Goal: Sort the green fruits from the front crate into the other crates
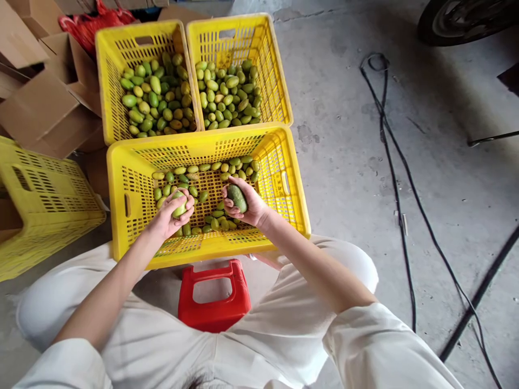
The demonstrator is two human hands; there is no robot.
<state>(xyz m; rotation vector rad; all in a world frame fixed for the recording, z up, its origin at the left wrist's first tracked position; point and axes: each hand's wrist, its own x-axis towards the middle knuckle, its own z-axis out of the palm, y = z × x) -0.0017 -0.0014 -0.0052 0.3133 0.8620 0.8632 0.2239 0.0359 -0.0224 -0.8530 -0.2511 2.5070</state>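
My left hand is closed around a light green mango, its fingers curled over the fruit. Held in my right hand is a darker green mango, with the thumb lying along its upper end. Both hands are over the near yellow crate, a short distance apart. Inside that crate, loose green mangoes lie on the slotted bottom, mostly along the far side, at the left and near the front. My hands and forearms hide some of them.
Behind stand two more yellow crates, the left one and right one, both holding many green and yellowish fruits. Cardboard boxes and another yellow crate sit at left. A red stool is between my legs; black cables cross the floor.
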